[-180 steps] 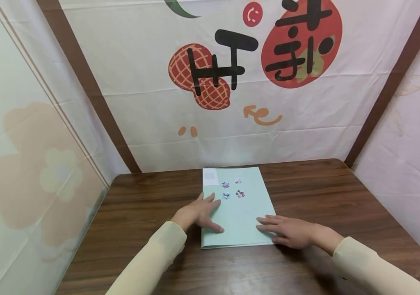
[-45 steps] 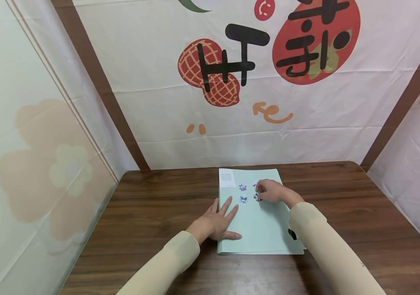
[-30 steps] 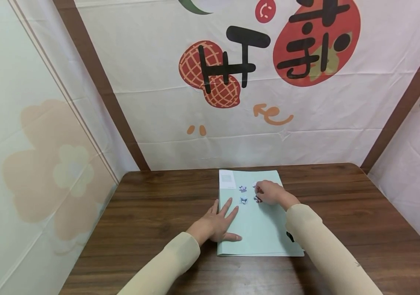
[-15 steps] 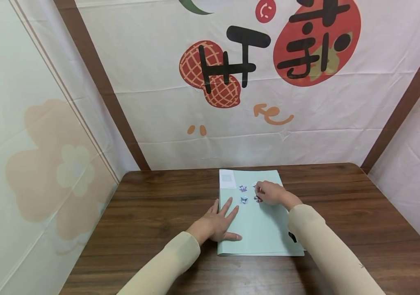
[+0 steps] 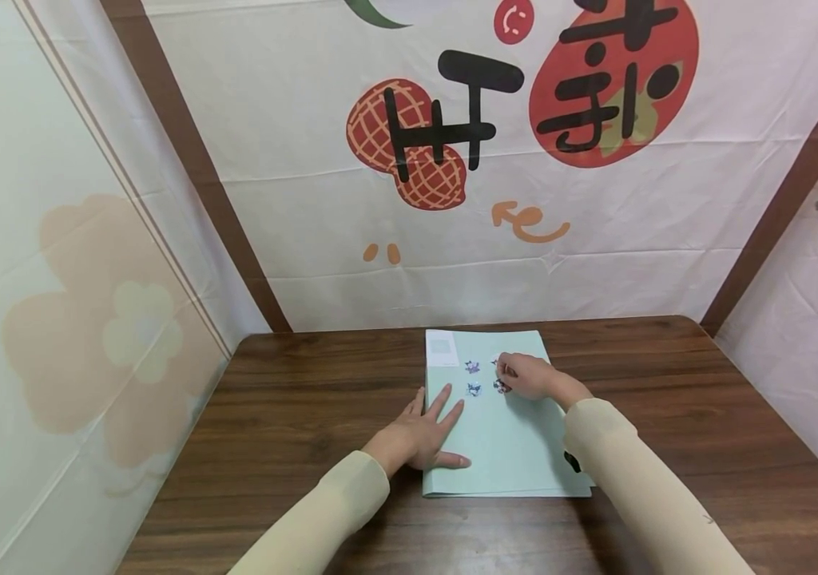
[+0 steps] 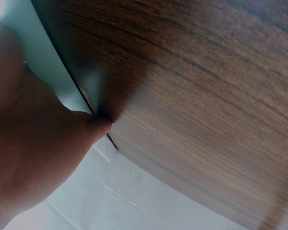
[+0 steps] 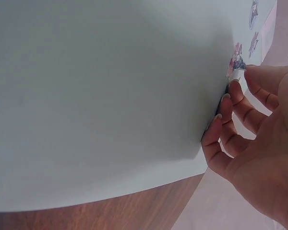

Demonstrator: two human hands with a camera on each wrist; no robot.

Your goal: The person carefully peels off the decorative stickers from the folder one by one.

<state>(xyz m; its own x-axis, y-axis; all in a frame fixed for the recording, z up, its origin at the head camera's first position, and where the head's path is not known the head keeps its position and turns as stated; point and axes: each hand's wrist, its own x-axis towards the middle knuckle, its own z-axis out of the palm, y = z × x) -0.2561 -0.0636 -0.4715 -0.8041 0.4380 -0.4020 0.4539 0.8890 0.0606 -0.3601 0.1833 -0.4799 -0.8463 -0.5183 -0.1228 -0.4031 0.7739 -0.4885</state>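
Observation:
A pale green folder [image 5: 510, 447] lies on the brown wooden table, with several small character stickers on its upper half. My left hand [image 5: 419, 435] rests on the folder's left side, fingers spread, one fingertip over the edge in the left wrist view. My right hand [image 5: 527, 375] is at the right-hand stickers. Its thumb and forefinger pinch a small sticker [image 7: 238, 64], whose whitish part shows at the fingertips in the right wrist view. The two left stickers, the upper sticker [image 5: 472, 367] and the lower sticker [image 5: 474, 390], lie flat. The upper right sticker is mostly hidden by my fingers.
A white label [image 5: 442, 348] sits in the folder's top left corner. The wooden table [image 5: 308, 399] extends to both sides. Behind it hangs a printed white cloth [image 5: 308, 200], with more cloth at left and right.
Since six seconds ago, my right hand has moved from the folder's lower right edge up to the right-hand stickers. Over the last second and a half, both hands have stayed nearly in place.

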